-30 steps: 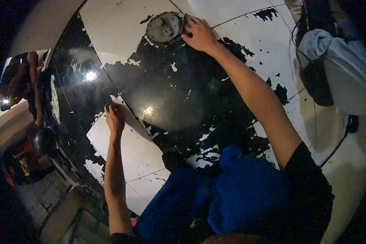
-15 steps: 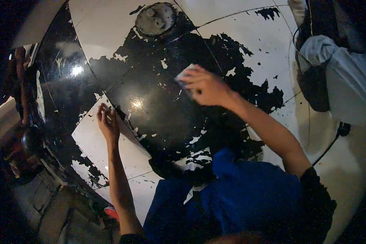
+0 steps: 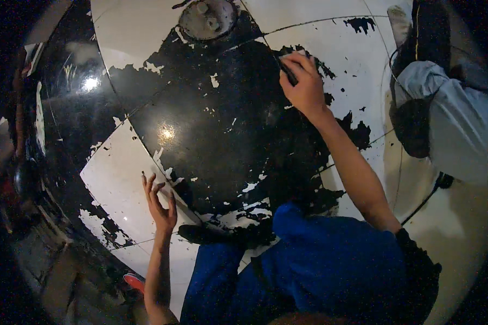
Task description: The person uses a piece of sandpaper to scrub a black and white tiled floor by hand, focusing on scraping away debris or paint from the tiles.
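Note:
Below me, a tiled floor (image 3: 114, 168) carries a large, patchy black layer (image 3: 217, 157) with ragged edges over the white tiles. At the upper right of this layer, my right hand (image 3: 306, 86) is closed round a small, dark-looking flat block (image 3: 289, 75), mostly hidden by the fingers. The hand works along the ragged border between black and white. My left hand (image 3: 161, 206) holds nothing; its fingers are apart over the white tile at the left. Whether its fingertips touch the floor I cannot tell.
A round grey metal cover (image 3: 207, 20) is set in the floor at the far side. At the right lies a grey cloth-like bundle (image 3: 461, 119), with a black cable (image 3: 425, 208) near it. A red object (image 3: 134, 281) lies at the lower left.
My right hand has moved right and farther away with the block. My left hand has come nearer to me, with its fingers spread. The view has shifted slightly.

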The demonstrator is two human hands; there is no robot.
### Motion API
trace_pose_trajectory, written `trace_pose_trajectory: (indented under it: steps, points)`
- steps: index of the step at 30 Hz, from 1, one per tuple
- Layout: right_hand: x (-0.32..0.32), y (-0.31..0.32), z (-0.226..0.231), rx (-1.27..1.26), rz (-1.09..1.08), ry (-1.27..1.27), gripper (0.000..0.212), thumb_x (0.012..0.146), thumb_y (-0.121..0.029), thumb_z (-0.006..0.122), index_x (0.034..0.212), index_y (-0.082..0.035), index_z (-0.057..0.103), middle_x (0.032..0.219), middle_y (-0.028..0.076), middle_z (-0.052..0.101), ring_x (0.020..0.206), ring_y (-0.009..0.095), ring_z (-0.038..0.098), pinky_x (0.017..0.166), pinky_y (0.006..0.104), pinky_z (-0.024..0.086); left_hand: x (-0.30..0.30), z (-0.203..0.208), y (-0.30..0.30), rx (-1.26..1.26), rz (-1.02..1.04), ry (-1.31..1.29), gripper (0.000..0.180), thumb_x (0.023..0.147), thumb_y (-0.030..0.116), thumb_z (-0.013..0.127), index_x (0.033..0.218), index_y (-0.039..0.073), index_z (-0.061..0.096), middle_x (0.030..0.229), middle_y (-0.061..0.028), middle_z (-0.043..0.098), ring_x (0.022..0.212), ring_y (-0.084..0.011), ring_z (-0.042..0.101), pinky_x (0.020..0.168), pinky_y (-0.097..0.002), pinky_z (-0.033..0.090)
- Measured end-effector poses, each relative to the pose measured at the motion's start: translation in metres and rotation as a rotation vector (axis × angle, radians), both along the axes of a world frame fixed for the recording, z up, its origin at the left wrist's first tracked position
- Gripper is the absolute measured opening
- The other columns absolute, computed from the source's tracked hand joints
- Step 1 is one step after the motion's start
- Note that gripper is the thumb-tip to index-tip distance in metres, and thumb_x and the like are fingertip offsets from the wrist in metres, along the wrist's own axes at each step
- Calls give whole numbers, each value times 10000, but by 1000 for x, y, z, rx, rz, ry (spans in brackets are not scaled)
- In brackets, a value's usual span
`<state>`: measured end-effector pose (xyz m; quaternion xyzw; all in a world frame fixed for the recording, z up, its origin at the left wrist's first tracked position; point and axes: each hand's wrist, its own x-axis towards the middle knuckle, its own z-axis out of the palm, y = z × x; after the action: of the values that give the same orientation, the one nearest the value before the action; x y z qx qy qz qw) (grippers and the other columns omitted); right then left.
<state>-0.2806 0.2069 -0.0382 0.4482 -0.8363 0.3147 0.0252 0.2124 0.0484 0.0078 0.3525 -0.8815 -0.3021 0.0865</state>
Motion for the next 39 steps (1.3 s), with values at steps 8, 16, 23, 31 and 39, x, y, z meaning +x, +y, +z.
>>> trace_pose_trajectory:
  steps: [8,16,23,31,39]
  points:
    - [-36,-4,2,40,125,-20,267,843,-84,672,1095,-45,748,1174,135,691,1095,349,656,981,450,538,-16,-23,44,44,99,-275,746,1017,404,597,1604,91,260,1705,-233,70,1576,-476,-22,1216,-671,-36]
    - [-62,-11,2,84,324,99,302,782,-51,669,1074,-28,740,1077,155,684,1044,368,646,981,459,532,-4,-39,37,58,62,-315,807,1028,512,526,1629,106,174,1703,-239,-25,1567,-482,-97,1193,-690,-88]
    - [-77,-21,5,287,341,79,260,813,-18,669,1056,-15,762,1104,112,661,1054,310,642,944,391,541,-12,-41,38,66,97,-273,775,1031,504,522,1620,111,208,1707,-227,-12,1571,-470,-95,1195,-679,-99]
    - [-53,-26,23,314,470,115,257,812,-36,700,1060,-13,762,1091,114,665,1047,302,652,926,373,552,-10,-45,41,52,161,-262,756,1029,510,523,1609,111,246,1708,-219,37,1578,-447,-94,1200,-653,-121]
    - [-49,-21,10,219,342,81,268,821,-60,694,1073,-81,784,1151,65,680,1082,273,651,951,394,528,-18,-44,43,44,174,-234,746,1007,483,570,1594,123,283,1702,-213,61,1577,-450,-79,1204,-652,-116]
